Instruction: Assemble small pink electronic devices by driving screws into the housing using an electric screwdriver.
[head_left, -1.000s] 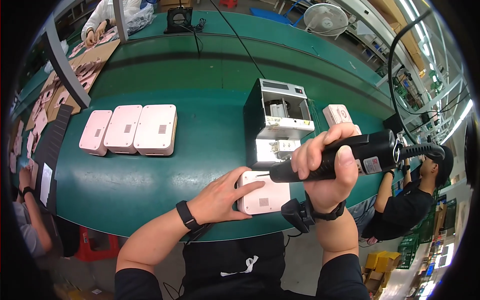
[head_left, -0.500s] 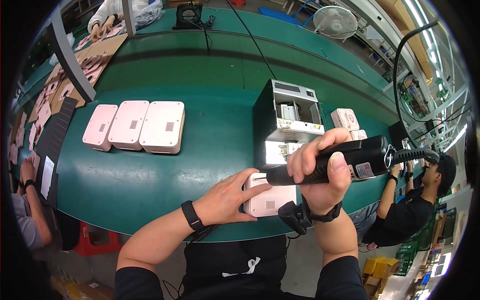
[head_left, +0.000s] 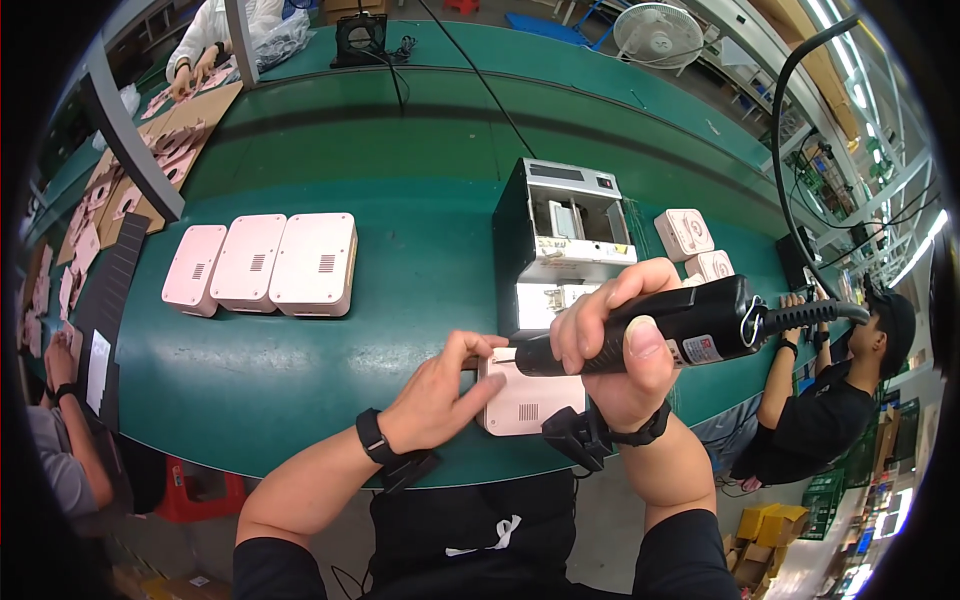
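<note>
A pale pink plastic box with a slotted vent lies flat at the near edge of the green bench. My left hand grips its left side, fingers bent at the far-left corner and thumb against the near part. In my right hand is a black corded electric screwdriver, held almost level with the fingers wrapped round it. The thin bit points left, at the box's far-left corner where a screw hole sits. The screwdriver and hand hide the box's far-right part.
A black and silver screw feeder stands just beyond the box. Several finished-looking pink boxes sit in a row at left, and smaller ones at right. Pink panels lie on cardboard. A co-worker sits at right.
My left fingers have drawn back from the top of the box to its left edge and bent more. The screwdriver stays at the same corner. The whole view has shifted slightly.
</note>
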